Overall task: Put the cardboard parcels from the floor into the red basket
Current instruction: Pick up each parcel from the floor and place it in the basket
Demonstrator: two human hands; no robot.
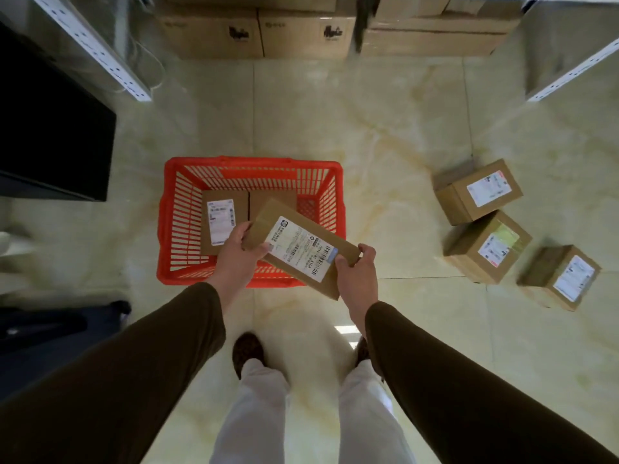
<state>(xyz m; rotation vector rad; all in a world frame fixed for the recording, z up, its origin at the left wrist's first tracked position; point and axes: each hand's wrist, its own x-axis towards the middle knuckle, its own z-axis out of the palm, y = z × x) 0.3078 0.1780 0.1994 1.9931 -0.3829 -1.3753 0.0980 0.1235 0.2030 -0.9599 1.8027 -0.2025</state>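
Note:
A flat cardboard parcel [301, 246] with a white label is held in the air over the near right part of the red basket [174, 209]. My left hand [239, 252] grips its left end and my right hand [356, 272] grips its right end. Inside the basket lies a labelled parcel [222, 222], with another brown parcel [273, 200] beside it, partly hidden by the held one. Three cardboard parcels rest on the floor to the right: one [477, 192] farthest, one [487, 247] in the middle, one [559, 277] nearest the right edge.
Large cardboard boxes [258, 31] line the far wall. White metal shelf posts stand at the left [100, 51] and right [576, 72]. A black cabinet [50, 128] is at the left. My feet stand on the tiled floor just behind the basket.

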